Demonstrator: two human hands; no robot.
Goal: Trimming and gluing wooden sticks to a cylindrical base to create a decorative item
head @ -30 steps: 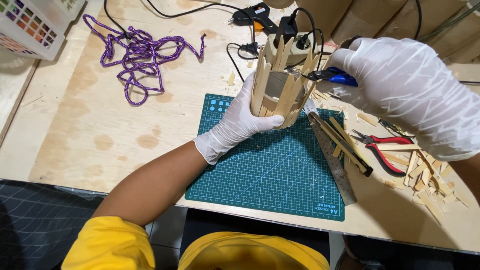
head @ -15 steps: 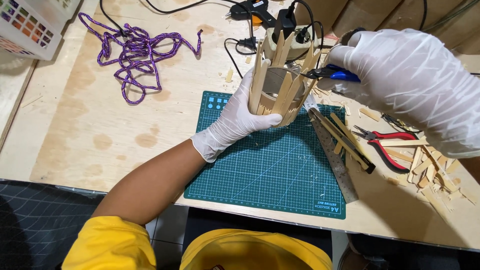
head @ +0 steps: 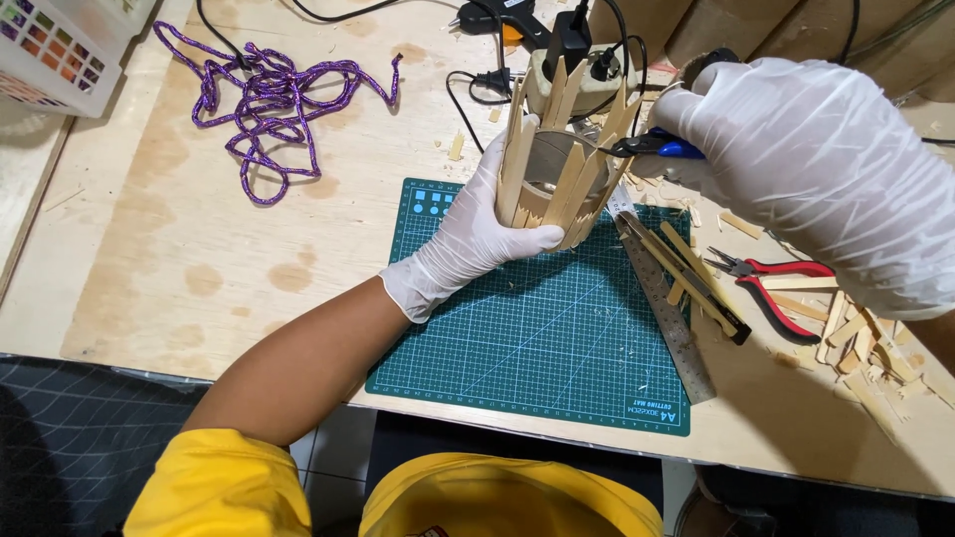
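Observation:
My left hand (head: 468,239), in a white glove, grips a cylinder clad in wooden craft sticks (head: 562,174) and holds it tilted above the green cutting mat (head: 537,338). Several sticks end in pointed tips that stand up past the rim. My right hand (head: 806,169), also gloved, holds a small cutter with blue handles (head: 662,147), and its dark jaws touch a stick at the cylinder's right side.
A purple rope (head: 264,94) lies tangled at the upper left beside a white basket (head: 60,45). A steel ruler (head: 667,308), a utility knife (head: 691,283), red-handled pliers (head: 776,278) and wood offcuts (head: 856,343) lie right of the mat. A power strip (head: 582,70) and glue gun (head: 502,15) sit behind.
Both hands and the stick cylinder hold nearly the same pose. The view has shifted slightly, and the cutter stays at the cylinder's right side.

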